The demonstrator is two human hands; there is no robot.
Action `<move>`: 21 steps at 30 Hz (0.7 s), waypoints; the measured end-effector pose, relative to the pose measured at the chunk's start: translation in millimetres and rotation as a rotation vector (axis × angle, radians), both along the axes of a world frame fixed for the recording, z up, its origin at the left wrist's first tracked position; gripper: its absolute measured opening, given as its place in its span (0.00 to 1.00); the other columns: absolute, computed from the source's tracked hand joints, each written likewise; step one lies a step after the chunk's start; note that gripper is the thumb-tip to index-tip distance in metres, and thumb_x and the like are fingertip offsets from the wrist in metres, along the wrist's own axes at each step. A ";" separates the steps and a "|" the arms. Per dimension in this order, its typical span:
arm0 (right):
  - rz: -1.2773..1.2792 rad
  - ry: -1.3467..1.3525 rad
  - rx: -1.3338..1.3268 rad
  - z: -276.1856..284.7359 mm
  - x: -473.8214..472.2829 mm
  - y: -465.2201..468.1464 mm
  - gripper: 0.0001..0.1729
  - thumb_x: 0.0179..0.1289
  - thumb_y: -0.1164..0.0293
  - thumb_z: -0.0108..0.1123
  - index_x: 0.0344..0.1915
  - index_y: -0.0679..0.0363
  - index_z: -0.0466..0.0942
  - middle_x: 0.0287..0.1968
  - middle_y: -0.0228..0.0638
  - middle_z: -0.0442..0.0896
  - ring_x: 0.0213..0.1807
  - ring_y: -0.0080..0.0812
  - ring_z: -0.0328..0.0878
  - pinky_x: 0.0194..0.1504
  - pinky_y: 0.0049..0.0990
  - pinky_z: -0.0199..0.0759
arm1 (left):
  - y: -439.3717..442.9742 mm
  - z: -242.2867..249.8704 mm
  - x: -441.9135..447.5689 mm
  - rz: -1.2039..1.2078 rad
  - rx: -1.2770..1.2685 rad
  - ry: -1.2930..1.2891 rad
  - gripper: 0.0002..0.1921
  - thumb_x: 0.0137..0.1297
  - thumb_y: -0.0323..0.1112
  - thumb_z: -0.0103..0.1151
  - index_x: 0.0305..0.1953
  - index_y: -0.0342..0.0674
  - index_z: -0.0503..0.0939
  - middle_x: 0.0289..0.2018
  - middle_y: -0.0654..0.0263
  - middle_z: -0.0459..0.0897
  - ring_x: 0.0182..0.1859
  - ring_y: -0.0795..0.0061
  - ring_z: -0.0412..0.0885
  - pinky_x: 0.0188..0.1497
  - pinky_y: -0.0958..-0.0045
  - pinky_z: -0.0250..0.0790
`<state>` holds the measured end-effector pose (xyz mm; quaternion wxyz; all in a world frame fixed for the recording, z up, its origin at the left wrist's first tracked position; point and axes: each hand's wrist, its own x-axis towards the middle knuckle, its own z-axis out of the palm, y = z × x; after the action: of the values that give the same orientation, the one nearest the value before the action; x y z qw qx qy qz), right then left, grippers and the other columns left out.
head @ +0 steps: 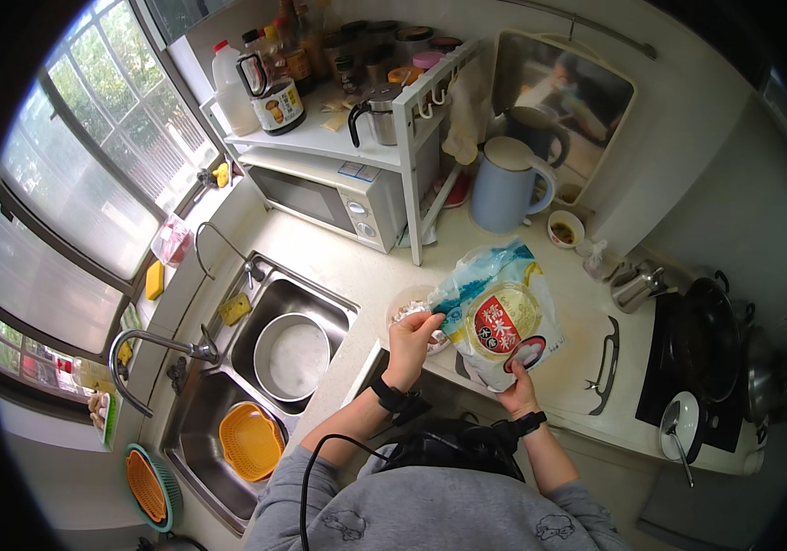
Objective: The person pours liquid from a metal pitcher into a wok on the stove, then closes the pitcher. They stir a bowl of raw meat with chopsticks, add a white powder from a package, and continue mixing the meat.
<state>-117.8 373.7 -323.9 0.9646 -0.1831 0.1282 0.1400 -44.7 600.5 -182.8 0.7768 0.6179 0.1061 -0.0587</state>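
Observation:
A white and blue printed plastic food bag [503, 317], bearing writing and a picture of a bowl, is held up over the counter in both hands. My left hand [412, 346] pinches its upper left edge between thumb and fingers. At the lower right corner, my right hand [518, 394] grips it with the thumb on the front; the fingers behind are hidden. Partly covered by the bag and my left hand is a bowl [399, 303] of small whitish and brown pieces. Beneath the bag's right side lies a pale cutting board [576, 372] with a dark handle.
To the left, a double steel sink holds a round metal pot [292, 358] and an orange colander [251, 441]. A microwave [324, 196] sits under a white shelf rack [403, 138]. Behind the bag stands a blue kettle [503, 189]. A wok [706, 344] is on the right-hand stove.

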 end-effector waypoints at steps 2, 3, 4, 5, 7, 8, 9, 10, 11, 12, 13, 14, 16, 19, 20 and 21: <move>0.079 -0.072 0.045 8.1 4.2 2.2 0.44 0.54 0.61 0.71 0.68 0.55 0.60 0.68 0.38 0.66 0.69 0.48 0.61 0.69 0.58 0.52 | -0.8 7.3 -1.4 0.013 0.049 -0.022 0.07 0.62 0.31 0.63 0.35 0.33 0.84 0.27 0.71 0.82 0.26 0.87 0.74 0.26 0.84 0.65; 0.124 -0.114 0.063 12.1 6.3 3.1 0.46 0.54 0.58 0.71 0.68 0.54 0.59 0.69 0.38 0.65 0.70 0.49 0.60 0.68 0.60 0.51 | -1.1 11.3 -2.0 0.012 0.066 -0.046 0.07 0.62 0.31 0.63 0.35 0.33 0.84 0.26 0.71 0.82 0.25 0.88 0.74 0.26 0.85 0.64; 0.173 -0.165 0.103 15.6 8.5 4.5 0.47 0.54 0.56 0.71 0.69 0.54 0.58 0.69 0.39 0.64 0.70 0.50 0.59 0.68 0.63 0.50 | -0.8 15.5 -2.4 0.015 0.094 -0.070 0.06 0.62 0.31 0.64 0.35 0.33 0.83 0.25 0.72 0.81 0.24 0.88 0.73 0.25 0.85 0.64; 0.178 -0.147 0.103 18.6 10.6 5.9 0.48 0.53 0.56 0.72 0.69 0.53 0.57 0.69 0.38 0.63 0.70 0.49 0.58 0.67 0.64 0.51 | -0.5 19.9 -2.7 0.022 0.134 -0.094 0.06 0.62 0.30 0.64 0.34 0.33 0.83 0.24 0.72 0.81 0.24 0.88 0.73 0.25 0.85 0.63; 0.197 -0.131 0.148 22.8 15.3 9.4 0.50 0.51 0.55 0.73 0.70 0.53 0.57 0.70 0.38 0.63 0.71 0.48 0.58 0.66 0.66 0.51 | -1.1 29.6 -3.2 -0.005 0.115 -0.134 0.06 0.61 0.30 0.65 0.33 0.33 0.83 0.23 0.72 0.80 0.24 0.89 0.72 0.24 0.86 0.62; 0.199 -0.132 0.176 24.1 17.7 11.4 0.50 0.52 0.54 0.72 0.70 0.52 0.56 0.70 0.37 0.62 0.71 0.48 0.58 0.66 0.66 0.50 | -1.3 34.9 -2.9 -0.016 0.112 -0.154 0.07 0.61 0.31 0.65 0.33 0.32 0.82 0.23 0.73 0.80 0.24 0.89 0.71 0.24 0.86 0.61; 0.200 -0.133 0.204 24.9 20.3 13.8 0.49 0.52 0.54 0.71 0.70 0.52 0.56 0.70 0.37 0.62 0.71 0.47 0.57 0.66 0.66 0.50 | -1.7 40.2 -1.9 -0.027 0.127 -0.182 0.07 0.61 0.31 0.65 0.32 0.32 0.82 0.23 0.72 0.80 0.24 0.89 0.71 0.25 0.86 0.61; 0.210 -0.153 0.237 25.6 23.0 16.3 0.49 0.52 0.53 0.70 0.70 0.51 0.56 0.70 0.36 0.62 0.71 0.47 0.57 0.67 0.66 0.49 | -2.4 45.8 -0.3 -0.038 0.144 -0.211 0.07 0.61 0.31 0.66 0.32 0.32 0.82 0.23 0.72 0.80 0.24 0.89 0.71 0.25 0.86 0.61; 0.205 -0.111 0.265 25.9 25.7 18.9 0.48 0.53 0.52 0.68 0.70 0.50 0.56 0.70 0.34 0.62 0.71 0.47 0.57 0.67 0.67 0.48 | -3.1 51.2 1.5 -0.047 0.170 -0.237 0.08 0.61 0.31 0.66 0.31 0.32 0.81 0.23 0.72 0.80 0.24 0.90 0.71 0.25 0.85 0.61; 0.208 -0.084 0.297 26.5 28.4 22.1 0.47 0.54 0.51 0.67 0.70 0.49 0.55 0.71 0.33 0.62 0.72 0.46 0.56 0.67 0.67 0.47 | -3.6 56.7 4.2 -0.057 0.177 -0.254 0.07 0.60 0.31 0.66 0.31 0.32 0.81 0.24 0.71 0.80 0.24 0.88 0.71 0.26 0.85 0.63; 0.212 -0.090 0.351 27.0 30.9 24.9 0.46 0.55 0.50 0.65 0.71 0.48 0.55 0.71 0.32 0.61 0.72 0.46 0.56 0.67 0.68 0.46 | -4.4 62.0 7.4 -0.064 0.193 -0.268 0.07 0.60 0.31 0.66 0.30 0.33 0.81 0.24 0.70 0.81 0.24 0.87 0.72 0.27 0.84 0.64; 0.226 -0.113 0.344 27.6 33.3 29.1 0.42 0.60 0.48 0.59 0.70 0.46 0.55 0.71 0.30 0.61 0.72 0.44 0.56 0.66 0.69 0.47 | -5.1 67.0 10.4 -0.071 0.210 -0.283 0.07 0.60 0.30 0.66 0.30 0.34 0.81 0.25 0.70 0.82 0.24 0.85 0.73 0.28 0.83 0.66; 0.247 -0.092 0.231 29.4 37.3 36.6 0.41 0.62 0.44 0.53 0.71 0.46 0.55 0.71 0.32 0.62 0.71 0.45 0.59 0.65 0.68 0.49 | -5.4 76.9 15.9 -0.061 0.274 -0.309 0.07 0.60 0.31 0.66 0.30 0.34 0.81 0.24 0.69 0.82 0.24 0.85 0.73 0.27 0.83 0.66; 0.264 -0.087 0.195 32.7 41.7 46.2 0.41 0.62 0.41 0.51 0.70 0.45 0.56 0.69 0.34 0.65 0.69 0.45 0.62 0.64 0.64 0.54 | -5.5 91.5 21.0 -0.049 0.354 -0.355 0.08 0.60 0.33 0.66 0.30 0.34 0.81 0.24 0.70 0.81 0.24 0.86 0.73 0.27 0.82 0.66; 0.259 -0.070 0.196 33.7 43.2 48.6 0.41 0.62 0.41 0.52 0.70 0.46 0.57 0.68 0.34 0.66 0.68 0.44 0.63 0.63 0.62 0.56 | -5.4 96.5 21.8 -0.048 0.380 -0.369 0.08 0.60 0.33 0.66 0.30 0.34 0.81 0.24 0.70 0.81 0.24 0.86 0.73 0.27 0.82 0.66; 0.256 -0.053 0.180 34.6 45.0 50.2 0.41 0.61 0.40 0.53 0.69 0.46 0.58 0.67 0.35 0.67 0.67 0.44 0.65 0.63 0.60 0.58 | -5.5 101.6 22.6 -0.041 0.420 -0.362 0.09 0.60 0.33 0.66 0.30 0.33 0.81 0.24 0.70 0.81 0.24 0.86 0.73 0.27 0.82 0.66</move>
<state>-72.8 423.9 -289.3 0.9545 -0.1143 0.0652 0.2677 -22.1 595.1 -81.2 0.6366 0.7680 -0.0373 0.0602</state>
